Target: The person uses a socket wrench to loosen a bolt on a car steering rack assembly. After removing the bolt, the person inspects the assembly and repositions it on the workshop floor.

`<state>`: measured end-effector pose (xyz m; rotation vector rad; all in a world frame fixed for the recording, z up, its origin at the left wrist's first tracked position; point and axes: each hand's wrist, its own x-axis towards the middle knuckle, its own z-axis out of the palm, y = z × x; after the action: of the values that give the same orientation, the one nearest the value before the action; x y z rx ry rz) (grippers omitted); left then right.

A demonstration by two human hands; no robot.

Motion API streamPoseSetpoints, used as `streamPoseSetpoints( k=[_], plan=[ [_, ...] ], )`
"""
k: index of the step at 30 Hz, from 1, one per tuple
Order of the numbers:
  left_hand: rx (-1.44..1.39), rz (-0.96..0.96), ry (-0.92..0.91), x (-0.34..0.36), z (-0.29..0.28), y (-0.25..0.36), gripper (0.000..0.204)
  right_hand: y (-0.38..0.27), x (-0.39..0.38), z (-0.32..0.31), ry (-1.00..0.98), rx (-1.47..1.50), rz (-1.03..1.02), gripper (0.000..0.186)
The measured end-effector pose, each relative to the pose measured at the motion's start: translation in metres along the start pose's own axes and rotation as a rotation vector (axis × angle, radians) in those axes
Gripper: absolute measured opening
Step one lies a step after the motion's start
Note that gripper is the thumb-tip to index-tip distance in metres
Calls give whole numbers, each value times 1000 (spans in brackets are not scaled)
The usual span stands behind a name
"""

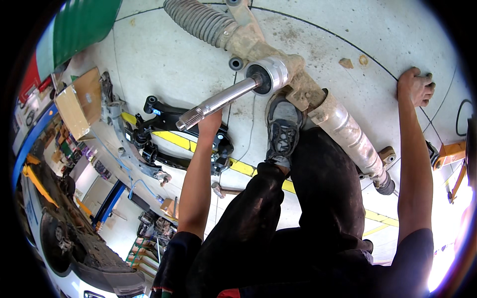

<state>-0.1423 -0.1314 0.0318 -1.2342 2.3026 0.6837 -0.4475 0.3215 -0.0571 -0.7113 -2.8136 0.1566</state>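
A dirty steering rack [343, 131] lies across the floor, with a ribbed rubber boot [198, 22] at its far end. From its round metal collar [271, 74] a bright splined shaft [218, 103] points left toward me. My left hand [211, 123] is right at this shaft, on its near side; the shaft covers its fingers, so I cannot see whether they grip it. Out to the right, my right hand [416, 88] is at the floor with its fingers curled in, and nothing shows in it. My shoe [284, 129] stands against the rack's near side.
Left of my legs lie black control arms [174, 121] on a yellow floor line, and a hammer [226, 190]. Farther left are a grey metal subframe [119, 121], a cardboard piece [82, 102] and a raised car [64, 243]. An orange jack [449, 154] stands at the right.
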Motion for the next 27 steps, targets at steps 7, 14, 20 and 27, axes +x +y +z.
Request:
streamPoseSetpoints(
  k=[7, 14, 20, 27],
  plan=[
    [61, 28, -55, 9, 0, -10, 36, -4, -1, -3, -13, 25, 8, 64],
    [-76, -33, -126, 8, -4, 4, 21, -2, 0, -2, -5, 7, 4, 64],
    [-137, -1, -122, 6, 0, -7, 23, -4, -1, -4, -18, 17, 6, 64],
    [-85, -20, -122, -3, -5, 4, 26, -4, -1, -5, -34, 13, 6, 65]
  ],
)
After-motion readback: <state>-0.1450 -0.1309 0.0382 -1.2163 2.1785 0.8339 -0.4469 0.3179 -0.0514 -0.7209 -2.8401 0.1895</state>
